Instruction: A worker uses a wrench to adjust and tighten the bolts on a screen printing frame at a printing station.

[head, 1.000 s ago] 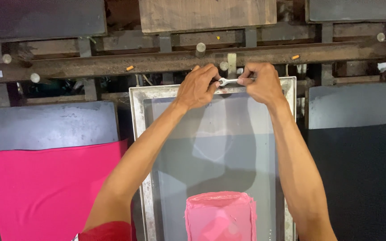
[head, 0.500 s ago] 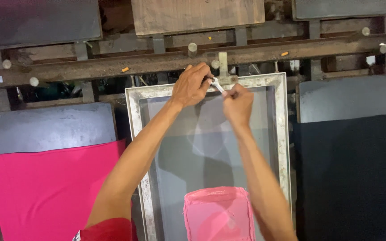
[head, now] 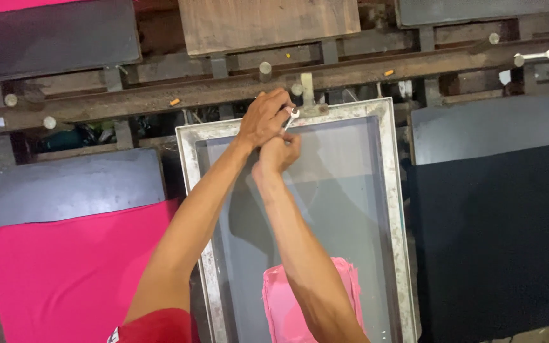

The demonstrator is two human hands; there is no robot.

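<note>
Holding a small, rigid, light wrench [head: 291,117] at the screen frame's [head: 389,190] top edge, we close left hand [head: 263,117] and right hand [head: 279,152] on its shank.

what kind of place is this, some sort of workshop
Most likely a screen-printing workshop. A metal-framed mesh screen with a patch of pink ink lies under the arms, flat pallet boards line a long metal rail, and pink fabric covers one board. Both hands work a small wrench at the frame's top.

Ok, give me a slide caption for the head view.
Both hands, left and right, work a small wrench at the top edge of a screen frame.
</note>
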